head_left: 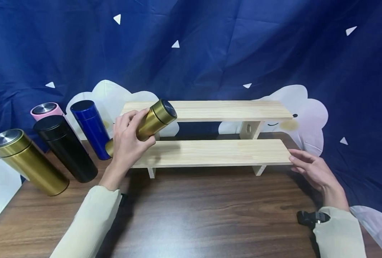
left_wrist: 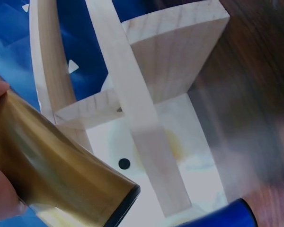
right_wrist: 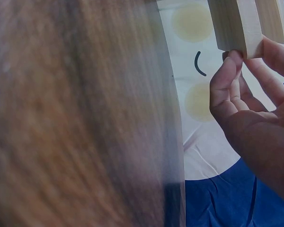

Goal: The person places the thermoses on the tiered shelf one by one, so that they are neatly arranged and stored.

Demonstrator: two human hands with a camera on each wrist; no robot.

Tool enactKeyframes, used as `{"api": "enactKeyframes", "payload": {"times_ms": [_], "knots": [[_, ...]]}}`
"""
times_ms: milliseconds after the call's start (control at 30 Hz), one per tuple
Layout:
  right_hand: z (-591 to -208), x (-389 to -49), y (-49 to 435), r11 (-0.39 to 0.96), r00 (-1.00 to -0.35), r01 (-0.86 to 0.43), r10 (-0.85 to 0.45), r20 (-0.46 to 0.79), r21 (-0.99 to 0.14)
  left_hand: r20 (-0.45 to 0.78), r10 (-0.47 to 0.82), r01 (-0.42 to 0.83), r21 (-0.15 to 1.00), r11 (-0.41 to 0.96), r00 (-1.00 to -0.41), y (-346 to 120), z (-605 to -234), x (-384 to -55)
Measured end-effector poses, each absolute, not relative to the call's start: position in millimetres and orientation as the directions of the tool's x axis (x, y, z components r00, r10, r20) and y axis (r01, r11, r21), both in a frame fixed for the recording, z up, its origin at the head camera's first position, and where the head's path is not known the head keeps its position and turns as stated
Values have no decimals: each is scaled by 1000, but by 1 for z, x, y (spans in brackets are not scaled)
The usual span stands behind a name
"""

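My left hand (head_left: 126,141) grips a gold thermos bottle (head_left: 152,123), tilted with its dark-topped lid to the upper right, in front of the left part of a two-tier wooden shelf (head_left: 210,152). In the left wrist view the bottle's body (left_wrist: 61,161) slants across the lower left, with fingertips on it and its dark-rimmed base showing. At the shelf's other end, my right hand (head_left: 316,172) holds the lower board's end between thumb and fingers. The right wrist view shows these fingers (right_wrist: 222,85) at the pale board end (right_wrist: 248,28).
Left of the shelf stand a blue bottle (head_left: 92,130), a black bottle (head_left: 66,148), a larger gold bottle (head_left: 31,163) and a pink bottle (head_left: 45,109) partly hidden behind. A brown wood-grain table (head_left: 203,211) lies below; a dark blue curtain (head_left: 203,64) hangs behind.
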State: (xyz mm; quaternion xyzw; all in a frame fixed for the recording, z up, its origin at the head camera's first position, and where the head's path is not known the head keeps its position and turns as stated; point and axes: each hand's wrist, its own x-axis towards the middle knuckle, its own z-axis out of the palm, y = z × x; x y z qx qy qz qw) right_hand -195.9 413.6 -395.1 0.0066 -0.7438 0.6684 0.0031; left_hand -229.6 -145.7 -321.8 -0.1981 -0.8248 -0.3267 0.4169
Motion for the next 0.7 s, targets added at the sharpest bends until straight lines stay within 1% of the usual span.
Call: {"api": "enactKeyframes", "payload": {"times_ms": [267, 467, 700], "knots": [[-395, -196, 413, 115, -1000, -19, -9, 18, -993, 817, 85, 621, 362, 695, -571, -135, -317, -232], [-396, -196, 413, 130, -1000, -21, -6, 20, -991, 806, 98, 624, 368, 689, -583, -128, -312, -233], [-396, -197, 413, 123, -1000, -19, -6, 18, -992, 810, 122, 638, 349, 687, -574, -118, -310, -235]]}}
